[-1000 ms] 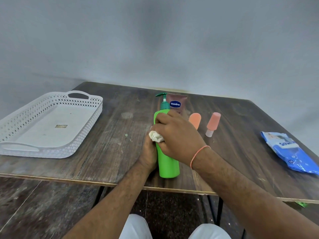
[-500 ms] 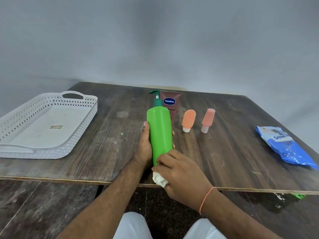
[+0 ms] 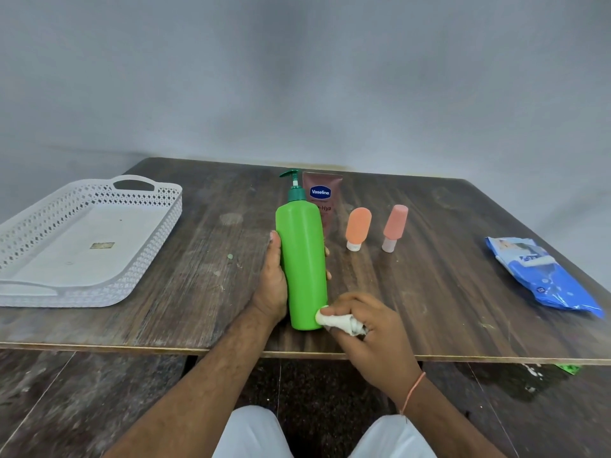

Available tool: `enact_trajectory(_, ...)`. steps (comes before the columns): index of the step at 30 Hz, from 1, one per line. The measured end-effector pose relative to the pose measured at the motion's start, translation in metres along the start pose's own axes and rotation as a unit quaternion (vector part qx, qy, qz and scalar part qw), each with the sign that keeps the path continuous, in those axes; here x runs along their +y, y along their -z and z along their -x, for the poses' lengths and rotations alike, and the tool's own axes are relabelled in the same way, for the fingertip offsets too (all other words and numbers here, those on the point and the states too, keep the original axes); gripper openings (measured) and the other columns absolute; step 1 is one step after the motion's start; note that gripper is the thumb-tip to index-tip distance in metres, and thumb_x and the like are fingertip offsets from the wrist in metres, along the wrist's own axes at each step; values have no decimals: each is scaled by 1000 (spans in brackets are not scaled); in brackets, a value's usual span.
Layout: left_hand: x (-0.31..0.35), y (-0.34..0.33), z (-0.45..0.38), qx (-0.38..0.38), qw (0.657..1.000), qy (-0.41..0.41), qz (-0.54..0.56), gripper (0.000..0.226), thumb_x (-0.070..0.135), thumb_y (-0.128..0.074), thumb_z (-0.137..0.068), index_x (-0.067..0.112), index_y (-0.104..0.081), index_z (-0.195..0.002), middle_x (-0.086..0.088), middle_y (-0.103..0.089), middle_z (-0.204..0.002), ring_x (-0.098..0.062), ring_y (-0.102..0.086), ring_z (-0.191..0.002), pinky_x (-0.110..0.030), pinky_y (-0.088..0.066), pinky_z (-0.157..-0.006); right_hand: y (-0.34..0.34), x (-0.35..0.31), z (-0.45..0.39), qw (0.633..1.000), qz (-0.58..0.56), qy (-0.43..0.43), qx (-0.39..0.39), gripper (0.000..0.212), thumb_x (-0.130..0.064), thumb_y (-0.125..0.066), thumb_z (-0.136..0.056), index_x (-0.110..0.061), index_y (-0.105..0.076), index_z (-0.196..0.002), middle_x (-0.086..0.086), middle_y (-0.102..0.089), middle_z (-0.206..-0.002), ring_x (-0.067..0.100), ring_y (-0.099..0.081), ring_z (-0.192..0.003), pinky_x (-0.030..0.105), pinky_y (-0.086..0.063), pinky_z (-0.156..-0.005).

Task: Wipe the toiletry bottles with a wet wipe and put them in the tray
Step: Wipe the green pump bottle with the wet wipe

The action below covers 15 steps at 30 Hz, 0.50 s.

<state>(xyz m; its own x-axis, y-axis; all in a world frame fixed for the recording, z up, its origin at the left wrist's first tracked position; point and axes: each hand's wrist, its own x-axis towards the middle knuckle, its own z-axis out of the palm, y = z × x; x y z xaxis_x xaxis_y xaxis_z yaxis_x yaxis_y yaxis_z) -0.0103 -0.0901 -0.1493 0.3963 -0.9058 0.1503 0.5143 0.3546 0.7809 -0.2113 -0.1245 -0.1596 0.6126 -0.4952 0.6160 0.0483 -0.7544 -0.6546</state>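
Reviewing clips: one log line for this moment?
left hand holds green pump bottle | right hand wipes base, wet wipe | tray empty

Scuffed wood table (image 3: 429,292), perforated plastic tray (image 3: 155,226)

The pump bottle (image 3: 302,269) is bright green with a darker green pump. The tube (image 3: 325,198) behind it is brown-pink with a navy oval logo lettered in white. Two small bottles, one orange (image 3: 358,225) and one salmon pink (image 3: 395,223), have pale caps. The tray (image 3: 155,233) is white lattice, the wipe (image 3: 340,322) white, the packet (image 3: 542,276) blue, the desk (image 3: 446,285) dark streaked wood.
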Motion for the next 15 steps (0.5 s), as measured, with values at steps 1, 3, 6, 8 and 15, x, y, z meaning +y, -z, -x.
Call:
enact_trajectory(1,-1,0,0,6,1000,-2,-2,88,72,-19,-103,6,-73,-123,-20,-73,-109,-32,-73,-75,-39,-61,-71,0,1,-2,1000,-18,-21,9,20,-4,-89,-87,-17,-85,-102,-8,-75,-105,13,-75,-97,23,-57,-84)
enact_trajectory(3,0,-1,0,16,1000,-10,-2,87,72,-19,-103,8,-75,-123,-26,-70,-118,-31,-73,-77,-39,-61,-72,-1,3,-7,997,-39,-58,17,21,-5,-89,-86,-19,-85,-100,-9,-76,-102,15,-74,-96,23,-56,-83)
enact_trajectory(6,2,-1,0,22,999,-34,-10,87,72,-21,-101,7,-72,-129,-39,-58,-134,-31,-72,-87,-40,-59,-78,-4,4,-16,993,-63,-92,27,25,-1,-89,-84,-21,-85,-99,-10,-78,-100,13,-75,-95,20,-57,-82)
enact_trajectory(8,2,-1,1,26,999,-37,-8,87,72,-25,-100,4,-70,-132,-42,-57,-135,-35,-70,-97,-44,-57,-88,-7,6,-25,988,-96,-117,40,27,2,-88,-84,-21,-85,-98,-9,-80,-100,12,-77,-96,24,-59,-84)
enact_trajectory(15,-1,2,2,73,996,-36,-26,85,72,-28,-100,6,-73,-128,-29,-70,-128,-38,-71,-112,-51,-57,-100,-16,12,-72,963,-181,-180,86,24,1,-84,-88,-19,-84,-101,1,-84,-103,26,-80,-99,45,-66,-88)
